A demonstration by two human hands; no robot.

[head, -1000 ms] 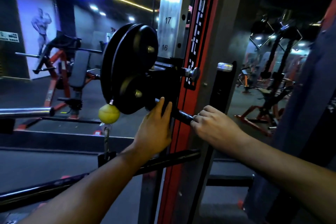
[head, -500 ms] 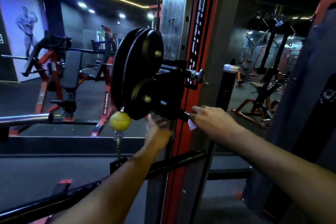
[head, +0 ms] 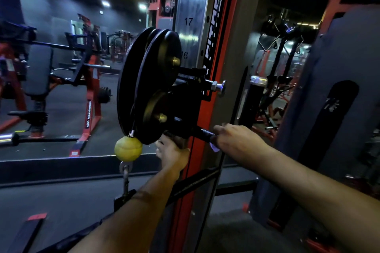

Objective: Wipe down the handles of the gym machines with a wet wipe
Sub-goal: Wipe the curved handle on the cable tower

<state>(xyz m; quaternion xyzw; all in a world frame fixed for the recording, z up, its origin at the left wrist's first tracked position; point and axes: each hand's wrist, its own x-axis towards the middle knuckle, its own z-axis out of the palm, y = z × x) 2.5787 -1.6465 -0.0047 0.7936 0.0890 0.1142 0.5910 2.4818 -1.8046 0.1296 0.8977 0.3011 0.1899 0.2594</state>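
Observation:
A short black handle sticks out from the pulley carriage on a red and steel upright. My right hand grips the handle's end with a white wet wipe showing under the fingers. My left hand reaches up under the carriage; its fingertips are hidden behind the black pulley discs, so its grip is unclear.
A yellow ball stopper hangs below the discs with a clip and cable. The numbered steel column rises above. A black crossbar runs below my hands. Red benches and racks stand at left, a grey pad at right.
My view has swung left and closer. My left hand slid down from the carriage face to beneath it. My right hand stays on the handle, the wipe now visible.

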